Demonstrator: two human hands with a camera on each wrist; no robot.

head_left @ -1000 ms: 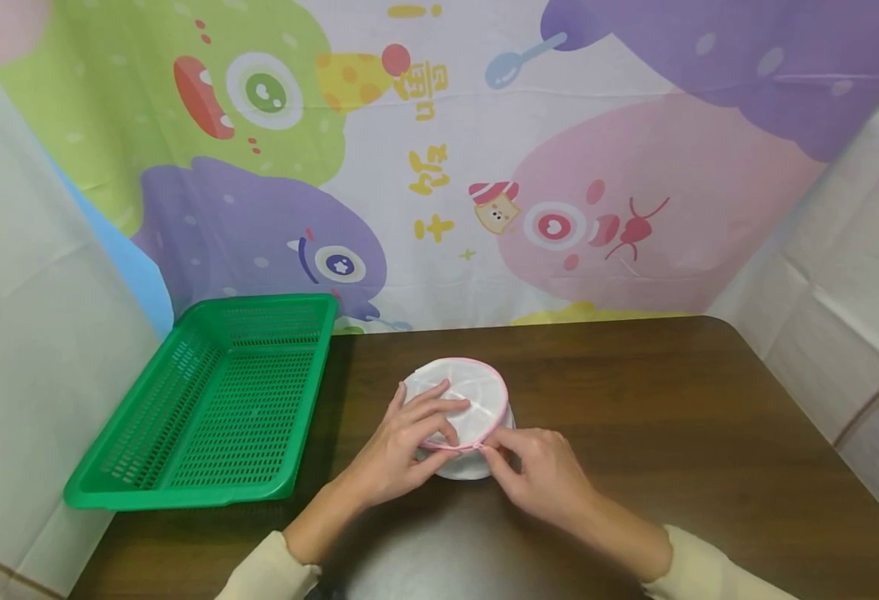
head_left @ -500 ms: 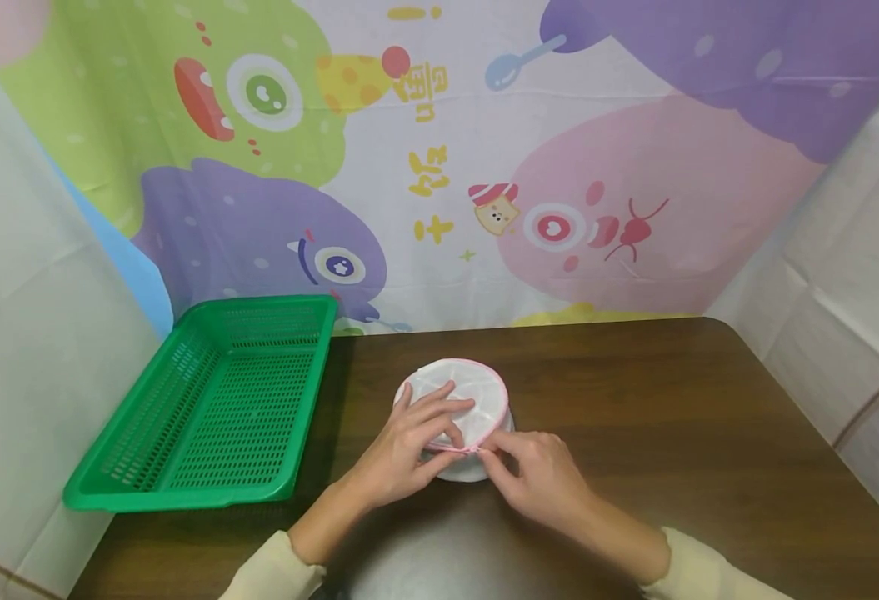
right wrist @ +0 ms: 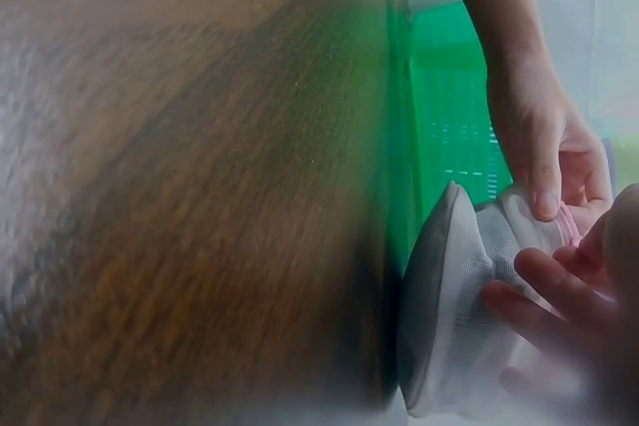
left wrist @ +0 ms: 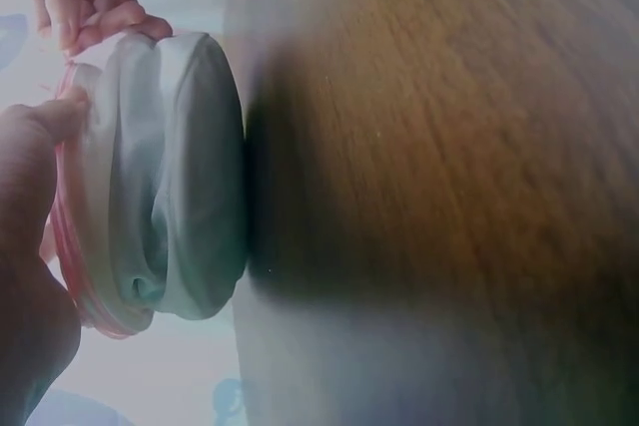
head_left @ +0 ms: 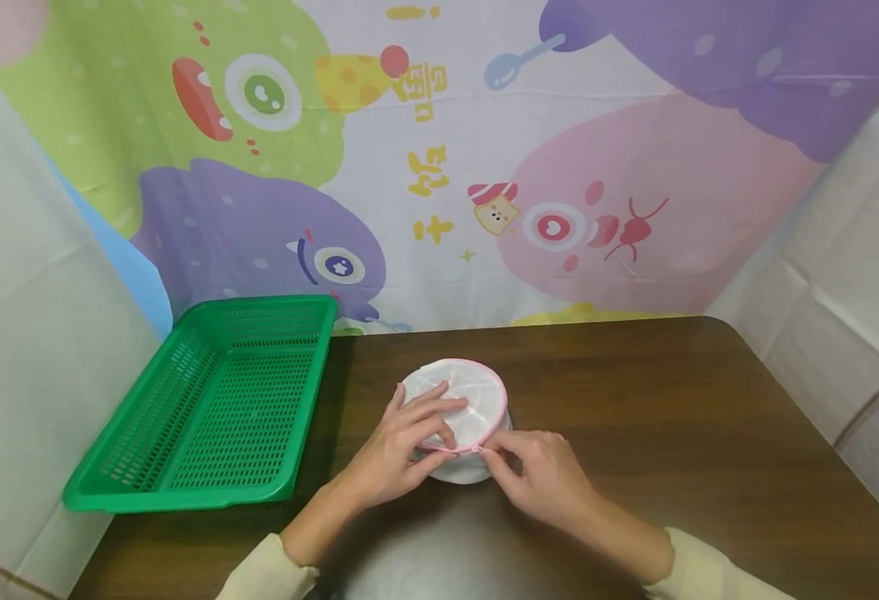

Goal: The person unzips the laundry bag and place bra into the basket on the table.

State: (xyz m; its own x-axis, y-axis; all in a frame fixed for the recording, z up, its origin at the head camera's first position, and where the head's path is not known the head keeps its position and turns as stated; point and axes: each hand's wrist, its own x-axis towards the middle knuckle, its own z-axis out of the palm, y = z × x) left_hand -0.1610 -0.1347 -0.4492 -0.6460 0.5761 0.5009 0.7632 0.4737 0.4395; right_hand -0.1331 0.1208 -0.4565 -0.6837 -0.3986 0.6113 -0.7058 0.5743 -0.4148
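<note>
A round white mesh laundry bag (head_left: 486,396) with a pink zipper (head_left: 505,402) along its upper rim stands on the table, its soft side wall creased in the left wrist view. My left hand (head_left: 400,446) pinches the near rim between thumb and index finger, while the other fingers spread over the round top. Just to its right, the thumb and index finger of my right hand (head_left: 544,467) pinch the zipper at the near edge, where a small pink pull partly shows. In the right wrist view, curled right-hand fingers (right wrist: 564,291) partly cover the bag's side. The bag's contents cannot be seen.
A green perforated plastic basket (head_left: 325,350) stands at the left of the brown wooden table (head_left: 634,400). Behind the table hangs a cloth printed with cartoon monsters (head_left: 439,283). Pale sheets (head_left: 844,250) flank both sides.
My left hand and the bag's top shift slightly right, then back left. Both hands keep their pinch at the near rim; the zipper's position looks nearly the same.
</note>
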